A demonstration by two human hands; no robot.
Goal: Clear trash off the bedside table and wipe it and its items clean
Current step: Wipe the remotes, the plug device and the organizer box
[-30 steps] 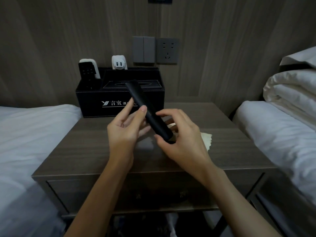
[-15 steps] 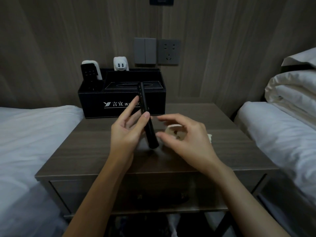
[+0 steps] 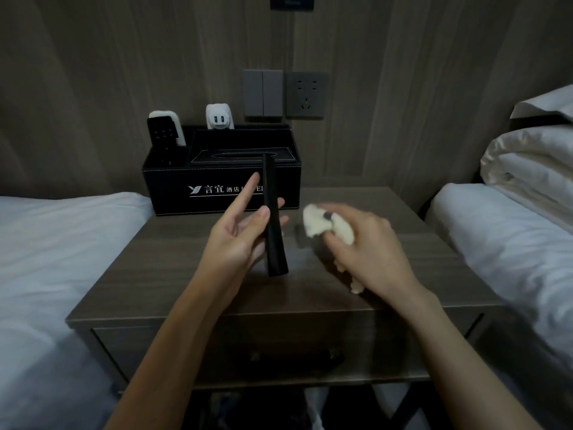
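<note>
Over the middle of the bench [image 3: 186,274], the left hand [image 3: 238,240] pinches a slim black remote [image 3: 274,225] between thumb and fingers, with the index finger stretched out. The remote is seen edge-on, its long axis running near to far. Just to its right, apart from it, the right hand [image 3: 369,252] is curled round a cream cloth [image 3: 316,223], well placed for wiping. At the far edge, a black box [image 3: 173,193] holds two more remotes [image 3: 162,135] in its left compartment. A white plug [image 3: 218,117] shows above its back edge.

Blk remote [image 3: 274,231] near-upright, cream cloth [image 3: 316,223] wadded
</note>
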